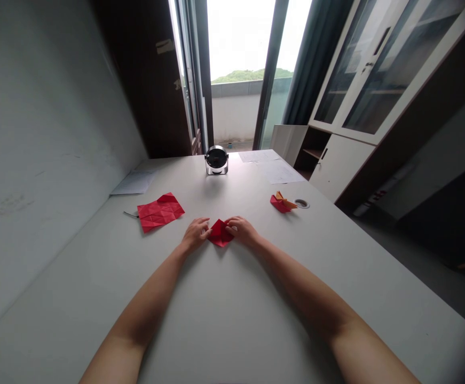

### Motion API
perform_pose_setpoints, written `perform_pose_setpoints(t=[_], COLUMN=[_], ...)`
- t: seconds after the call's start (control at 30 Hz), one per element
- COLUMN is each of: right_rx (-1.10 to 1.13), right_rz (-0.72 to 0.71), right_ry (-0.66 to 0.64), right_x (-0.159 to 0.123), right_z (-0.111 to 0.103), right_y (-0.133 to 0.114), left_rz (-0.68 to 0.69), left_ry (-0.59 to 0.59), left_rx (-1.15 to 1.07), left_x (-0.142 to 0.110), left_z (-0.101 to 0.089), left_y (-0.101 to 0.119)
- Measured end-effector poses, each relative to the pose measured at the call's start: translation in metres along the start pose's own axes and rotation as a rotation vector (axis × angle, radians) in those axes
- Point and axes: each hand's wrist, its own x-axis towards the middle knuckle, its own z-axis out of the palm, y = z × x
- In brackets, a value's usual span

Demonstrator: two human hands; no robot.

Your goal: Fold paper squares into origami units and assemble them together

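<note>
A small folded piece of red origami paper [220,236], roughly diamond-shaped, is at the middle of the white table, with a crease down its centre. My left hand [195,234] is at its left corner, the thumb on the paper's edge and the fingers curled beside it. At the right corner, my right hand [242,230] grips the paper between thumb and fingers. The undersides of the fingertips are hidden. Farther left lies a creased sheet of red paper [160,213], partly opened out. To the right sits a folded red and orange paper piece [282,202].
A roll of tape [302,204] lies beside the red and orange piece. A round device on a stand [217,160] is at the table's [224,320] far edge. White sheets [282,172] lie back right, more papers [133,182] back left. A wall borders the left side.
</note>
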Motion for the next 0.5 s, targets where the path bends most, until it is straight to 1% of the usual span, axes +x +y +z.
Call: perform_pose_setpoints(t=[0.17,0.5], right_rx=[-0.078,-0.165], right_rz=[0.027,0.065], right_ry=[0.027,0.052], right_x=[-0.0003,-0.0018], right_z=[0.0011,-0.0011], right_y=[-0.0019,-0.0077], left_rz=[-0.030,0.025], left_ry=[0.015,0.065], left_rx=[0.029,0.098], left_x=[-0.0015,-0.0020], left_z=[0.0013,0.0080], left_y=[0.0017,-0.0041])
